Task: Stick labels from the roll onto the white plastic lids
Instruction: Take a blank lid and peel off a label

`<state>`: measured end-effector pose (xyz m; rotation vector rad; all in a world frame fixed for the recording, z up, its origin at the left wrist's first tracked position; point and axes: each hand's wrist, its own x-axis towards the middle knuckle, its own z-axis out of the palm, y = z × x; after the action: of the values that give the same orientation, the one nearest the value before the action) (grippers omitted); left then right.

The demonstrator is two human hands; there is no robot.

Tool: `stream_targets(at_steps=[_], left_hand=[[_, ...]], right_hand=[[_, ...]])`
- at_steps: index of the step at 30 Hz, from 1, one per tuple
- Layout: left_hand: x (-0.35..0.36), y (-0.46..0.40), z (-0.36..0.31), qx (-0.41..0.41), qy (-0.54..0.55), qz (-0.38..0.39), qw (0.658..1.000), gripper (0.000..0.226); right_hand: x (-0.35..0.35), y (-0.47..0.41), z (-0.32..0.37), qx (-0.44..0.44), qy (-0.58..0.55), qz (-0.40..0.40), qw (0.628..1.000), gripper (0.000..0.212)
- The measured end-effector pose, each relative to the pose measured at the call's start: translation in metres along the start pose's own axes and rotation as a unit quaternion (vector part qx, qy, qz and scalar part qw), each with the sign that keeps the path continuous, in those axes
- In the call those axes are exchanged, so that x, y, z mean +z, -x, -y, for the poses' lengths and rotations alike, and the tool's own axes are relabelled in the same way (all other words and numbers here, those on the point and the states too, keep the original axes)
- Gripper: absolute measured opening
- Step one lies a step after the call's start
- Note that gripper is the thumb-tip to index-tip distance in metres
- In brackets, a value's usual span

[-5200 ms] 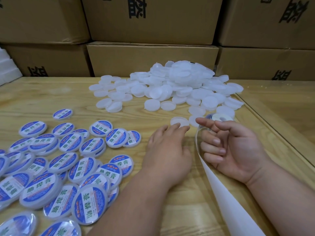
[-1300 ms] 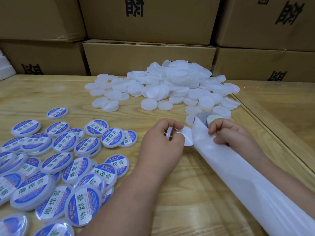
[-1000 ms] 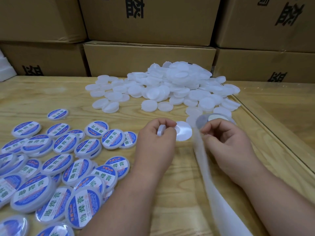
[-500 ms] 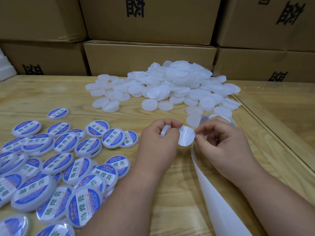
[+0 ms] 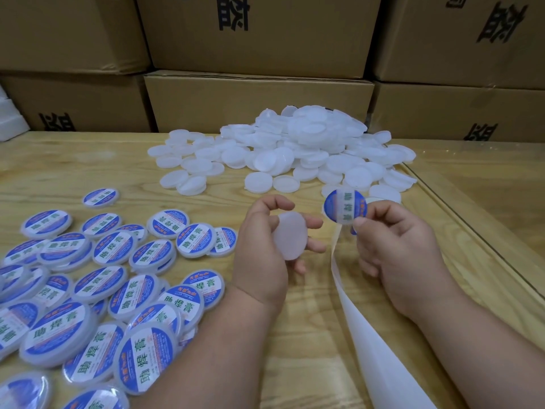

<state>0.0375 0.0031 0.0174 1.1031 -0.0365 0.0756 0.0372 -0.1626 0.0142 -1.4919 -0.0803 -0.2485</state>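
Label, round, blue and white with printed characters [image 5: 345,210], had just come free of the roll: half a second before I was still pinching it at its edge, close against the lid, and its pale sticky back was turned to me. Now my right hand [image 5: 395,249] held it up by its lower right edge between thumb and forefinger, the other fingers curled loosely, and the printed face looked toward me. The white backing strip [image 5: 380,343] hung down from under this hand and ran along the wooden desk [image 5: 309,335] toward my body.

The plain round white plastic lid [image 5: 290,236] had changed too. Earlier I kept it nearly edge-on between the fingers of my left hand [image 5: 265,249]; now its flat top was turned up and to the right, facing the label, with my thumb at its upper rim and the fingers spread behind it. Lid and label were apart, not touching, a little above the desk.

I judged that peeling was finished and only the placing remained. The label is a disc and has no real long axis, but its white text band ran almost vertical, slightly leaning. The lid appeared as an oval, taller than wide, because it was tilted.

Finished labelled lids [image 5: 118,290] lay at my left, and the heap of bare white lids [image 5: 295,149] lay farther away before the brown cardboard boxes [image 5: 259,101].
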Motion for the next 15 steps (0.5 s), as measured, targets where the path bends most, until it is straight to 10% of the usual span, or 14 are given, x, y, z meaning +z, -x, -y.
stream_targets(at_steps=[4,15], left_hand=[[0.006,-0.004,-0.001,-0.046,0.084,0.0,0.995,0.026],[0.006,-0.005,0.004,-0.088,0.122,0.034,0.988,0.032]], right_hand=[[-0.008,-0.004,0.007,0.151,-0.196,0.102,0.963,0.018],[0.005,-0.001,0.005,0.166,-0.049,0.147,0.974,0.011]])
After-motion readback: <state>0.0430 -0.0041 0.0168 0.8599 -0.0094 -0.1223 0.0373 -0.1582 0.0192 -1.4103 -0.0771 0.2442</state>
